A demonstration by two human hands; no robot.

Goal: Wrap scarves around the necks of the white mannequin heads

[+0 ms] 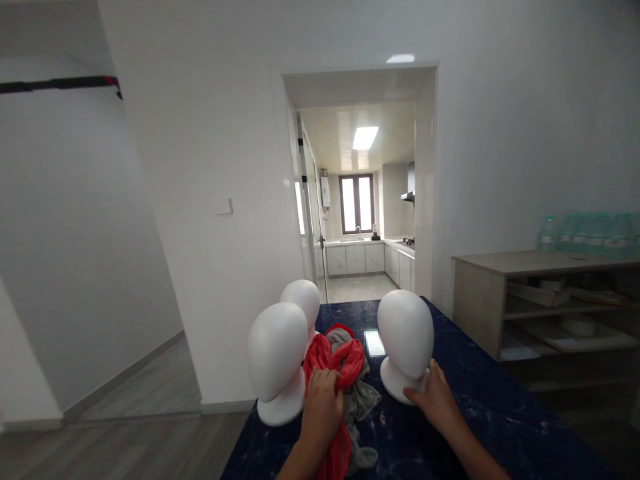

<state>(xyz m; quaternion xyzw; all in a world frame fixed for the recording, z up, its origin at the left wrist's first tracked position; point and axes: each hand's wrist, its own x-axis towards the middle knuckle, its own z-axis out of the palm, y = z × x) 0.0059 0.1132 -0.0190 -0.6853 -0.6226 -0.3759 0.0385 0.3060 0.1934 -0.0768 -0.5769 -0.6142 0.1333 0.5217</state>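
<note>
My left hand [321, 403] is closed on a red cloth [334, 363] bunched on the dark blue table [480, 393], with a grey cloth [361, 399] tangled beside and under it. My right hand [434, 397] grips the base of a white foam mannequin head [406, 337] standing at the right. Two more white mannequin heads stand to the left: a near one [277, 357] and a smaller-looking far one [302, 300] behind it.
A wooden shelf unit [545, 300] with papers stands at the right, with packs of water bottles [590, 233] on top. Ahead, a doorway [360, 220] opens into a kitchen. Grey wooden floor [125, 440] lies to the left of the table.
</note>
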